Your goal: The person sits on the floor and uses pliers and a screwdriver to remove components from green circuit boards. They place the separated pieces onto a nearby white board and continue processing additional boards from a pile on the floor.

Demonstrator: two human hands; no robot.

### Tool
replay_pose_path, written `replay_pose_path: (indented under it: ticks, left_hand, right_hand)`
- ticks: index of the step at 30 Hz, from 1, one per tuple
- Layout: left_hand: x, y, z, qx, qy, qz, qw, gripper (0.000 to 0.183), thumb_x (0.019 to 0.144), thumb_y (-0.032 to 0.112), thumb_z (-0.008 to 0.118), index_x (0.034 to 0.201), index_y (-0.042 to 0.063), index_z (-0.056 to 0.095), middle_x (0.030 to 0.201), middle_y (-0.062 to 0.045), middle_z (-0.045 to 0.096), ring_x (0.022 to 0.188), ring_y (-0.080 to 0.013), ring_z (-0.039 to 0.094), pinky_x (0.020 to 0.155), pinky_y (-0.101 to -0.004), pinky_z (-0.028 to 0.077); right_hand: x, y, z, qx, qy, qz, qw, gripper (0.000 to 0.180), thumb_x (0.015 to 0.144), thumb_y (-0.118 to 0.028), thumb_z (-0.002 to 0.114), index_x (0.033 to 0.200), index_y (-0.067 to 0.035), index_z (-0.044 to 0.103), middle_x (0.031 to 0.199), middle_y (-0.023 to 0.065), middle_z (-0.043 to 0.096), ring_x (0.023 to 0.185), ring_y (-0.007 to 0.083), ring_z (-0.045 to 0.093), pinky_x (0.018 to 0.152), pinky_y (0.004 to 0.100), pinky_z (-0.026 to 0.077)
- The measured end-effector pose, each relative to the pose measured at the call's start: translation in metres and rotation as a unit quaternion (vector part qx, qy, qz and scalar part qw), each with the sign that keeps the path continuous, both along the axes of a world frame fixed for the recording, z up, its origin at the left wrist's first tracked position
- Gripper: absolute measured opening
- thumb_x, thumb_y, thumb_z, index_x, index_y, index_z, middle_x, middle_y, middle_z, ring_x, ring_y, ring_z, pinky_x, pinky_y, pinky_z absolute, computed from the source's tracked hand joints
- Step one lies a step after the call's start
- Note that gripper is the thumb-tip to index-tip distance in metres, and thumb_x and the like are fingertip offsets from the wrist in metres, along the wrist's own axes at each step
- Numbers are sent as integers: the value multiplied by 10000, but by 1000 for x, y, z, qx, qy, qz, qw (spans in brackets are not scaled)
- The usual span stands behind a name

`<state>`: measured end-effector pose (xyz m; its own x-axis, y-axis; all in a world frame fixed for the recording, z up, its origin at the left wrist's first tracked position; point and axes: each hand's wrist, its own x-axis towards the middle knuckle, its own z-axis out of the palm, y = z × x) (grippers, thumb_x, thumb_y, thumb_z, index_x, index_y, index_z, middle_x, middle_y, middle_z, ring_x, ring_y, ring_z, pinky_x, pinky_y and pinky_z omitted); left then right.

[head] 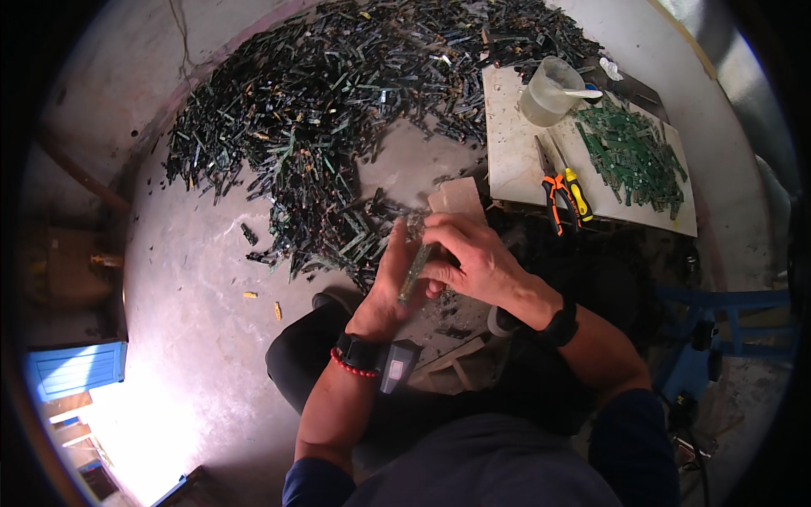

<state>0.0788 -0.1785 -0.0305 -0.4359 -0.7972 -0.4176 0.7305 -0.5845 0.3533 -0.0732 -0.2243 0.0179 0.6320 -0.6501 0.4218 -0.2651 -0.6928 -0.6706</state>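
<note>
In front of my lap, both hands come together over the floor. My right hand pinches the upper end of a narrow green strip, which looks like a piece of circuit board. The strip slants down across the palm side of my left hand. The left hand is slightly blurred and its fingers are partly hidden, so its grip is unclear. Just beyond my right knuckles lies a pale flat block. Dark fragments are scattered on the floor under my hands.
A large heap of dark strips spreads over the concrete floor. To the right, a white board carries a plastic jug, orange-and-black pliers, a yellow screwdriver and a pile of green strips. A blue stool stands at right.
</note>
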Motion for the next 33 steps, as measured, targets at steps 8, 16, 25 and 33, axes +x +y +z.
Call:
replay_pose_path:
  ticks: [8, 16, 25, 33]
  left_hand:
    - [-7, 9, 25, 17, 15, -47, 999, 557, 884, 610, 361, 819, 93, 558, 639, -47, 501, 483, -168, 429, 411, -270, 300]
    - [-4, 9, 26, -33, -11, -21, 999, 506, 888, 566, 389, 773, 89, 515, 602, -36, 440, 464, -155, 377, 417, -253, 305]
    - [-8, 10, 30, -82, -53, 5, 995, 467, 905, 533, 386, 769, 97, 484, 600, -28, 420, 476, -149, 375, 437, -249, 312]
    - [-13, 8, 34, -58, -32, -10, 998, 465, 907, 546, 392, 787, 105, 478, 608, -12, 419, 498, -143, 385, 474, -249, 319]
  right_hand:
    - [-5, -11, -1, 1, -14, -46, 999, 354, 720, -186, 741, 985, -40, 558, 966, 136, 590, 870, 342, 579, 722, 404, 482]
    - [-8, -19, 2, -16, 25, -35, 999, 274, 781, -113, 665, 1028, -27, 586, 961, 131, 586, 883, 341, 580, 738, 404, 479]
    - [-9, -19, 0, -48, 29, -37, 998, 267, 734, 33, 587, 998, -6, 591, 904, 141, 606, 814, 324, 616, 671, 367, 514]
    - [-10, -26, -1, -37, 6, -37, 999, 237, 729, 83, 527, 944, 17, 602, 936, 165, 626, 790, 342, 632, 658, 371, 525]
